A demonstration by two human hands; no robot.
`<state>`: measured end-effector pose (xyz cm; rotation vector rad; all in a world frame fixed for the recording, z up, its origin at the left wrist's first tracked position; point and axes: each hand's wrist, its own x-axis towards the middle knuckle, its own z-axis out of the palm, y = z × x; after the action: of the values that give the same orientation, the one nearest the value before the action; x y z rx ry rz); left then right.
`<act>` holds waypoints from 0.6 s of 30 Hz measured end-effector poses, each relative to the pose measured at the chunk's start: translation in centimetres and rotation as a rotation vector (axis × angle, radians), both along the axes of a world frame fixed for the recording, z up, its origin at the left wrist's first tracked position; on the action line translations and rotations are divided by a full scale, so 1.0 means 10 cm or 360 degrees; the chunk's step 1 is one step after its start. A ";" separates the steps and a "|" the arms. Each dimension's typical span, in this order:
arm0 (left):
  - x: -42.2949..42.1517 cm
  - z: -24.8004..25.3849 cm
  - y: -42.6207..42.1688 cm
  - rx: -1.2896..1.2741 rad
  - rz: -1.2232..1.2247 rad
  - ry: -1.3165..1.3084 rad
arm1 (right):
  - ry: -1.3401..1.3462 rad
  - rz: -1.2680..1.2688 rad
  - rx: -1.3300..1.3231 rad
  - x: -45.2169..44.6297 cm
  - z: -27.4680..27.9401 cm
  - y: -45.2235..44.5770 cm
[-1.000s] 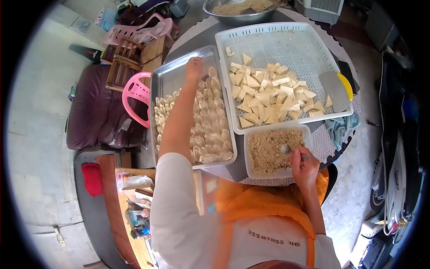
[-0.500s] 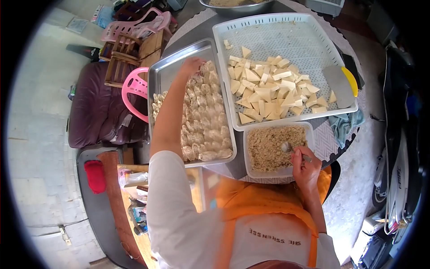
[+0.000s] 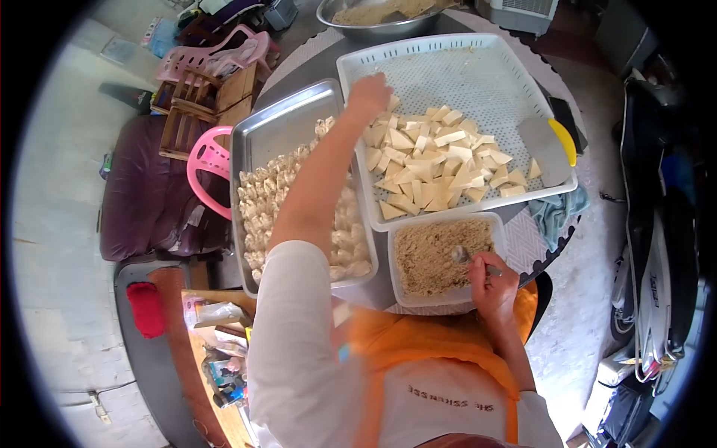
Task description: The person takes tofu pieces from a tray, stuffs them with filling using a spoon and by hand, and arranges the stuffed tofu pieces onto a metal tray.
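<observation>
My left hand is over the left rim of a white perforated tray, beside pale, tofu-like wedges; its fingers are too unclear to read. My right hand grips a metal spoon, its bowl at the crumbly brown filling in a square plastic container. On the left, a metal tray bears rows of small, pale, lumpy pieces, partly covered by my left forearm.
A wide scraper with a yellow handle lies at the white tray's right end, with a teal cloth below it. At the back of the round table stands a metal bowl. A pink chair is left of the metal tray.
My left hand has moved right, from the metal tray to the wedges in the white tray. My right hand keeps the spoon at the filling. The whole view has shifted slightly.
</observation>
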<state>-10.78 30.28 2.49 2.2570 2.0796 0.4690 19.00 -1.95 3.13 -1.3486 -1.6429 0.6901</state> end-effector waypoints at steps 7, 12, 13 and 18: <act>0.23 -0.33 0.15 0.0050 0.0102 0.0154 | -0.0013 -0.0031 0.0074 0.01 -0.05 0.00; 0.17 0.13 -0.38 -0.0228 -0.0111 -0.2532 | -0.0152 0.0040 0.0219 0.03 -0.02 0.02; 0.19 0.30 -0.60 -0.0294 -0.0181 -0.2694 | -0.0158 0.0042 0.0240 0.04 -0.01 0.03; 0.43 0.61 -1.69 -0.0567 -0.0286 -0.2994 | -0.0137 0.0063 0.0241 0.05 -0.04 0.02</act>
<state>-6.52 13.43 8.58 0.7739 0.7563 1.2767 19.50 -1.74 2.73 -1.2549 -1.7580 0.5251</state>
